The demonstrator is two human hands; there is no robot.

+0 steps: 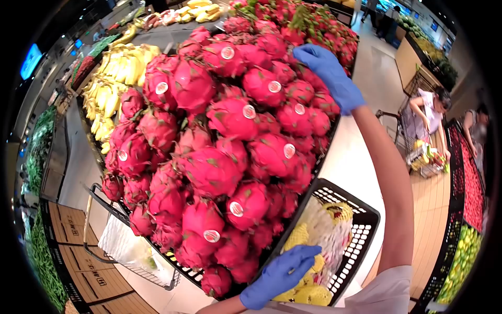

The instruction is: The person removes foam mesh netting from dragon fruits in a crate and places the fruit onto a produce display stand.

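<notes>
A big heap of dragon fruit (209,170), several with round stickers, fills the middle of the view. At the heap's far right edge my right hand (329,73), in a blue glove, lies over the fruit with its fingers stretched forward; its fingertips are partly hidden. My left hand (282,275), also blue-gloved, is low at the heap's near corner, fingers extended over a black basket (358,251). Inside that basket lie yellow fruits (314,294) in foam nets, partly covered by this hand. No dragon fruit shows in my left hand.
Bananas (125,65) are piled left of the heap. A wire shopping cart (141,277) holding a white plastic bag (123,243) stands at lower left. On the right, a person (431,112) leans over another cart (418,152) near red and green produce bins (460,256).
</notes>
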